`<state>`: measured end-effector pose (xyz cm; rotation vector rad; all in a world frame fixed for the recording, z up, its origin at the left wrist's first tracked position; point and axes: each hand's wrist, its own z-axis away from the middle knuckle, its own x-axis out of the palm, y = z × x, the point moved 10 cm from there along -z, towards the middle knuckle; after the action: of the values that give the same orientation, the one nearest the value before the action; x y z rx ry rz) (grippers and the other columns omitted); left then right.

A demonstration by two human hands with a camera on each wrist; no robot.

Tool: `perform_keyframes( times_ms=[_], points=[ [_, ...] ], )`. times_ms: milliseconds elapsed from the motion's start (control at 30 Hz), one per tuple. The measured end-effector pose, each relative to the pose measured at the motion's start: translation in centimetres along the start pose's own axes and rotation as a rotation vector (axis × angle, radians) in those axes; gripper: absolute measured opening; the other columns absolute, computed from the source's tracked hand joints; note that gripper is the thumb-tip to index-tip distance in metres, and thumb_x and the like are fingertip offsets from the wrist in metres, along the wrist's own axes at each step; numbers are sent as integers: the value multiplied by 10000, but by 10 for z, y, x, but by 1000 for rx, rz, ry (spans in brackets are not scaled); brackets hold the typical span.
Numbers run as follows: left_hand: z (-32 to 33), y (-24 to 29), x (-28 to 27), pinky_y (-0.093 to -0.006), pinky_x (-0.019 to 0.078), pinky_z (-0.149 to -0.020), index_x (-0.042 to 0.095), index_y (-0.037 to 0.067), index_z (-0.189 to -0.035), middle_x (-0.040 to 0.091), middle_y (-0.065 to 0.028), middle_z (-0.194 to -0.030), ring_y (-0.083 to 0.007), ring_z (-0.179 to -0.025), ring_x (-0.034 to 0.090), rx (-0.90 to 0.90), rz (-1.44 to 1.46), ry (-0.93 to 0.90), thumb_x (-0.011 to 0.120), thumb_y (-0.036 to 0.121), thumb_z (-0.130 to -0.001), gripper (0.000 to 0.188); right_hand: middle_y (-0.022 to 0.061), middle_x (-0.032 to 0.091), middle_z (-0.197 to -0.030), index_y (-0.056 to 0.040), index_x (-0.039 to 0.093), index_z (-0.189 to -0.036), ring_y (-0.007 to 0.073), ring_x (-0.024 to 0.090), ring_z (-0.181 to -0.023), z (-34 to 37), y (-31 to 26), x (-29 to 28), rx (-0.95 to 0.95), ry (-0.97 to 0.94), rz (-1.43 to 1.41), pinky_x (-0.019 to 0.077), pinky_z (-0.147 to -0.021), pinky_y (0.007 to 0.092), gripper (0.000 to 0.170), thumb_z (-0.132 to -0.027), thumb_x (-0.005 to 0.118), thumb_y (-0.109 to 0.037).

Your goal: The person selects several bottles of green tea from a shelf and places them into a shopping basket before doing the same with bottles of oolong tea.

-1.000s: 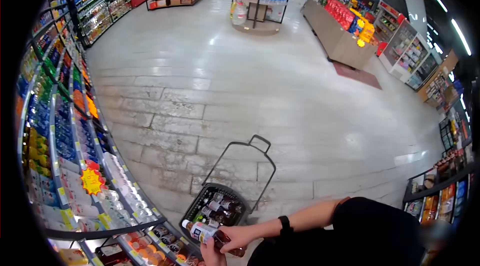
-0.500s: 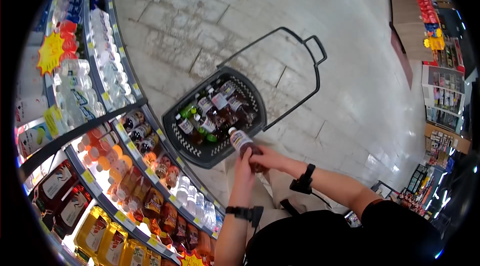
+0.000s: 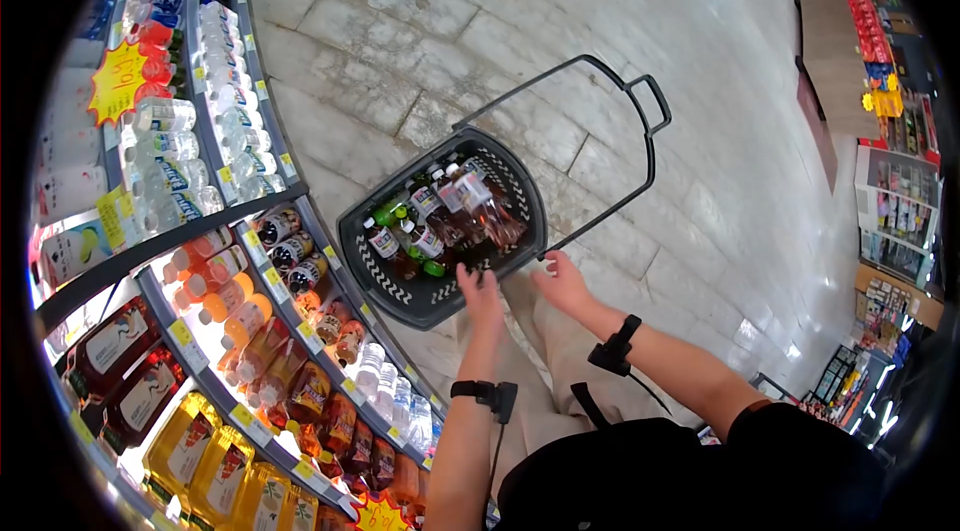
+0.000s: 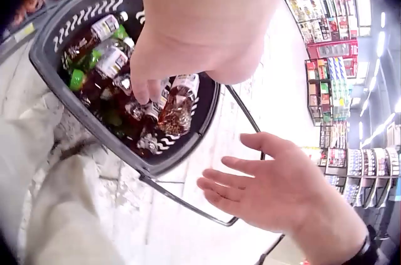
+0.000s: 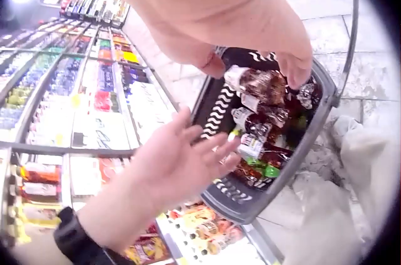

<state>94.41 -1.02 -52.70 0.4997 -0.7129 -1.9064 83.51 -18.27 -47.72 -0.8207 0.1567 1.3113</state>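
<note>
A dark basket [image 3: 362,283] on the floor holds several bottles of dark drink with white caps, some with green parts. One bottle [image 3: 478,199] lies on top of the others. The left hand [image 3: 481,298] is at the basket's near edge, its fingers relaxed and holding nothing. To its right the right hand [image 3: 563,285], also empty, is just outside the rim. In the left wrist view the right hand [image 4: 269,183] has its fingers spread, palm showing. The left hand [image 5: 182,165] shows loose, spread fingers in the right wrist view.
Drink shelves [image 3: 150,251] with bottles and price tags run along the left side. The basket's long handle [image 3: 652,153] reaches out to the right over the tiled floor [image 3: 420,21]. A brown counter [image 3: 835,31] and a glass-fronted cabinet [image 3: 890,201] stand at the right.
The bottle that both hands held has left them and lies in the basket on the others. The hands have let go and moved apart. The head view has tilted down to the basket.
</note>
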Motion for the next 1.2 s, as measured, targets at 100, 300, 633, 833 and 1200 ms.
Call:
perform_keyframes(
  times_ms=[100, 300, 633, 833, 1200],
  points=[
    [18, -7, -74, -313, 478, -845, 140, 70, -1503, 516, -152, -1280, -209, -991, 605, 10, -34, 131, 514, 337, -986, 691, 133, 649, -963, -19, 555, -1176, 218, 640, -874, 25, -33, -13, 71, -207, -13, 519, -708, 348, 481, -805, 715, -280],
    [137, -6, -224, -289, 486, -644, 182, 83, -1488, 536, -142, -1203, -179, -761, 602, -44, 133, 433, 464, 380, -995, 640, 115, 667, -800, 3, 598, -1060, 172, 645, -675, 62, -95, -48, -173, -506, -31, 517, -590, 311, 326, -861, 659, -248],
    [391, -13, -324, -282, 504, -699, 557, 17, -1197, 648, -97, -1045, -167, -773, 640, 262, 457, 972, 385, 373, -1037, 427, 109, 679, -749, -34, 589, -1017, 148, 618, -556, 167, -275, 15, -426, -858, -67, 472, -491, 270, 194, -911, 577, -196],
    [568, 106, -337, -297, 494, -767, 652, -12, -956, 670, -81, -925, -154, -831, 631, 538, 206, 1287, 396, 306, -1040, 416, 135, 706, -830, -17, 585, -1066, 173, 670, -629, 355, -387, 84, -705, -1199, 102, 503, -553, 269, 251, -942, 558, -233],
    [890, 313, -417, -332, 500, -825, 503, -33, -1195, 599, -128, -1053, -206, -926, 609, 1110, -33, 1321, 518, 108, -956, 278, 100, 701, -807, 18, 602, -1088, 157, 682, -677, 748, -451, 15, -1391, -1739, 150, 484, -582, 239, 237, -963, 537, -173]
  ],
)
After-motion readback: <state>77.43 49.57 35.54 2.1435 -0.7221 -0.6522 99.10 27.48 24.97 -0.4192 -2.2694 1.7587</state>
